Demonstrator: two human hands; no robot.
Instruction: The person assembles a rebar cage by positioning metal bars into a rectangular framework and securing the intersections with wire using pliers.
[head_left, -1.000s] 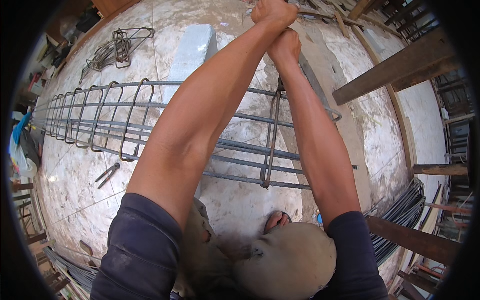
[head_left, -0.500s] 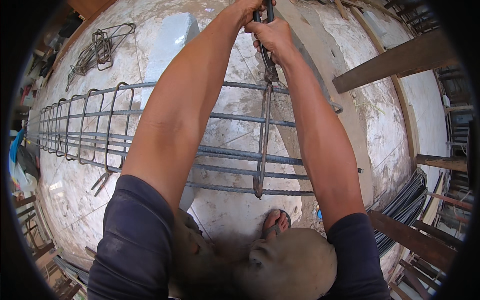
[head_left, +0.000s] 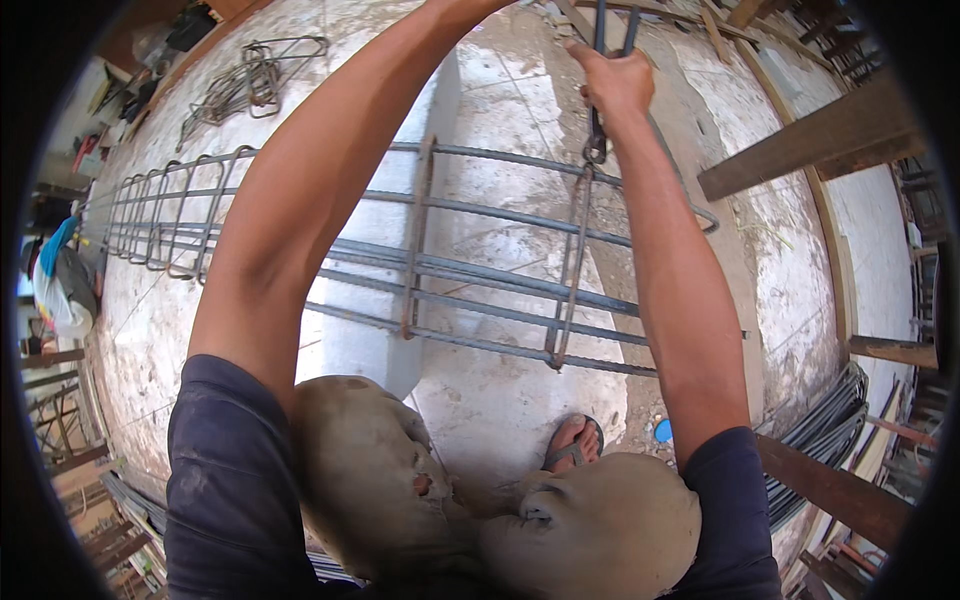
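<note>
My right hand (head_left: 618, 88) is closed on the long-handled pincers (head_left: 597, 125), its thumb pointing left. The handles stand apart above the hand. The jaws rest at the far top corner of a rusty stirrup (head_left: 575, 265), where it meets the farthest steel bar (head_left: 500, 157). My left forearm (head_left: 345, 130) runs up past the frame's upper edge, so the left hand is cut off. A second stirrup (head_left: 415, 240) rings the bars between my arms. The long rebar cage (head_left: 165, 215) continues to the left, with several more stirrups.
Beneath the cage lies a white block (head_left: 385, 345). Bent steel pieces (head_left: 262, 80) lie at the far left on the stained tile floor (head_left: 510, 95). Dark wooden beams (head_left: 815, 135) jut in from the right, above a bundle of thin rods (head_left: 825, 415). My sandalled foot (head_left: 574, 440) is close by.
My left hand has let go of the pincers and moved out past the upper edge. The right hand keeps hold of them. The view has shifted, uncovering the second stirrup.
</note>
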